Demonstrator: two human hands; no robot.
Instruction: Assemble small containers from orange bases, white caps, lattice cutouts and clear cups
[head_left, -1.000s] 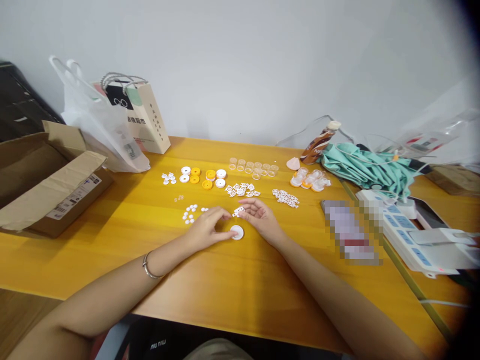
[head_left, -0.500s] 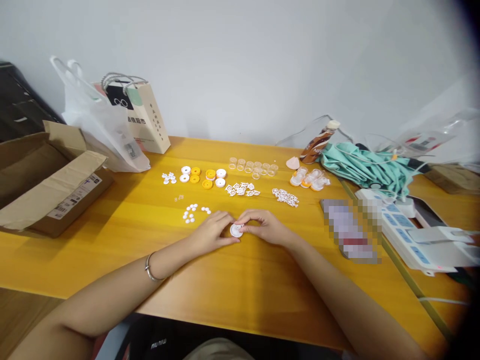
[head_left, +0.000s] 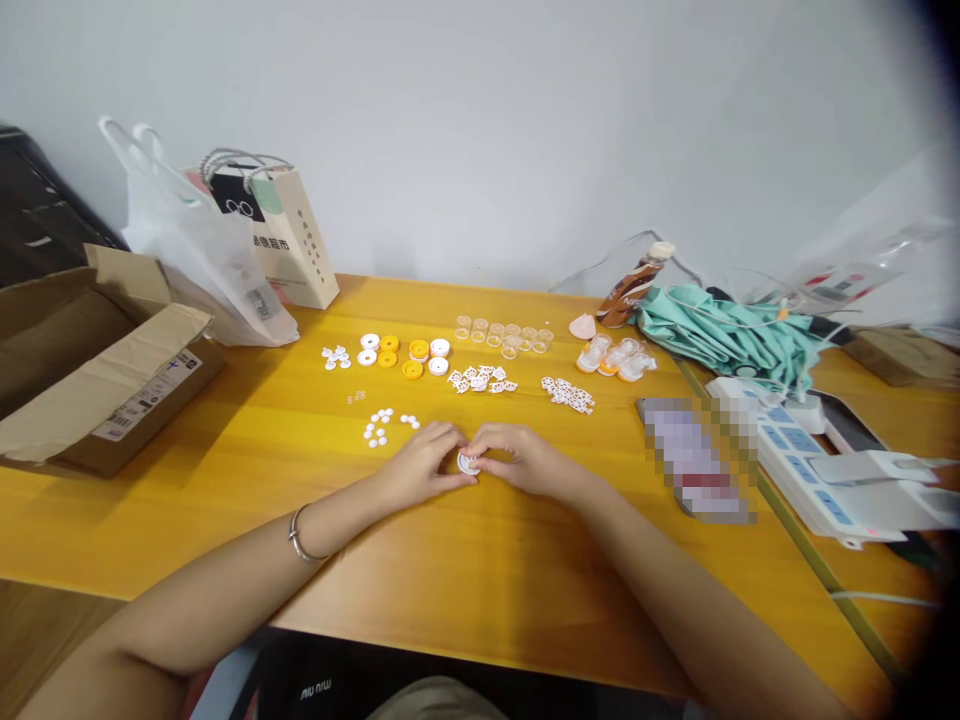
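A small round white plastic piece (head_left: 468, 464) is held low over the table between my two hands. My left hand (head_left: 431, 460) grips its left side, thumb in front and fingers behind. The fingertips of my right hand (head_left: 517, 458) press on its upper right part and hide some of it. Beyond my hands lie white lattice-like plastic pieces (head_left: 480, 379) and a second pile of white openwork pieces (head_left: 568, 394). Small white discs (head_left: 381, 430) are scattered to the left of my left hand. White and yellow round caps (head_left: 412, 369) stand farther back.
Clear plastic cups (head_left: 495, 335) stand in a row at the back, with wrapped orange-and-white pieces (head_left: 615, 357) to their right. A cardboard box (head_left: 142, 400) and bags (head_left: 202, 250) are at left. A bottle (head_left: 634, 285), a teal umbrella (head_left: 735, 335), a phone (head_left: 697, 460) and a power strip (head_left: 795, 460) occupy the right.
My right fingers have shifted slightly left over the white piece and now cover more of it. Both hands keep hold of it; the view has moved a little.
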